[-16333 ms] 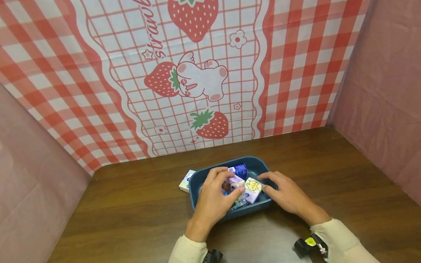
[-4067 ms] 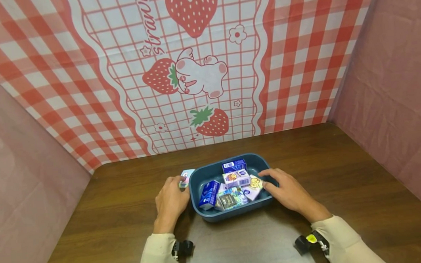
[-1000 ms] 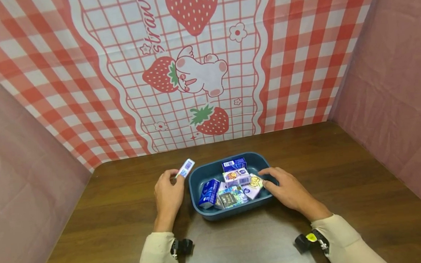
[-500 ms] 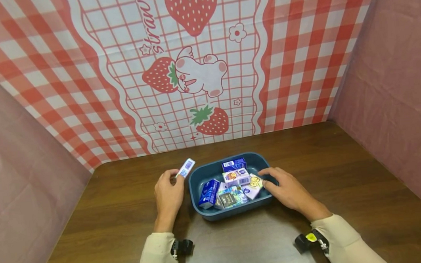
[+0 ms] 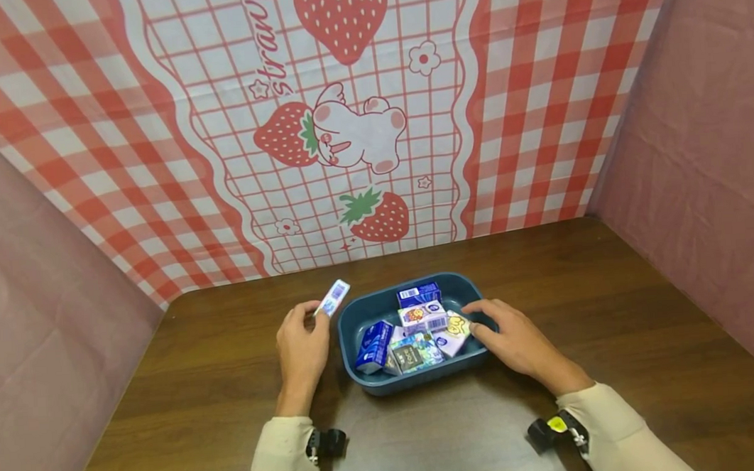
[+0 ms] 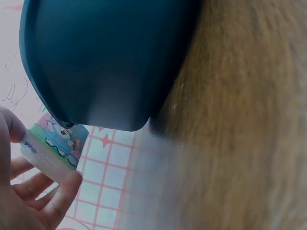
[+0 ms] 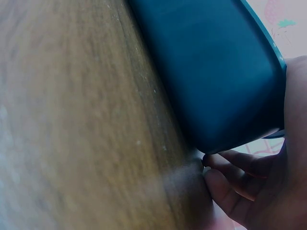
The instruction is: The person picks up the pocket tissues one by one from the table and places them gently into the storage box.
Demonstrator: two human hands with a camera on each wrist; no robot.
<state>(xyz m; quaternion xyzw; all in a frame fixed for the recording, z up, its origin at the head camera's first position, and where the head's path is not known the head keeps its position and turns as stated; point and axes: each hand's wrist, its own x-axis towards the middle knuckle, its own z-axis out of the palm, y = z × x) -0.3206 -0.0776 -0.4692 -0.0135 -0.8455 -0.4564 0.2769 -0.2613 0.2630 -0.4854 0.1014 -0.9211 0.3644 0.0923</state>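
My left hand (image 5: 304, 346) pinches a small pocket tissue pack (image 5: 334, 296) between thumb and fingers, tilted up off the table beside the bin's left end. In the left wrist view the tissue pack (image 6: 58, 141) shows a cartoon print and a whitish side. A dark teal plastic bin (image 5: 394, 385) stands on the table between both hands. My right hand (image 5: 517, 342) grips its right end, with thumb and index finger over the rim; in the right wrist view, other fingers (image 7: 240, 163) lie against the outer wall low down.
Inside the bin lie several tissue packs: a dark blue one (image 5: 375, 347) at left, another blue pack (image 5: 418, 294) at the back, a lilac pack (image 5: 423, 317) and a multicoloured pack (image 5: 417, 354). A checked strawberry cloth (image 5: 371, 132) hangs behind the wooden table (image 5: 199, 387).
Earlier my left hand was among the packs in the bin, then moved left to the pack lying on the table. It has since picked that pack up and tilted it. The right hand stays put.
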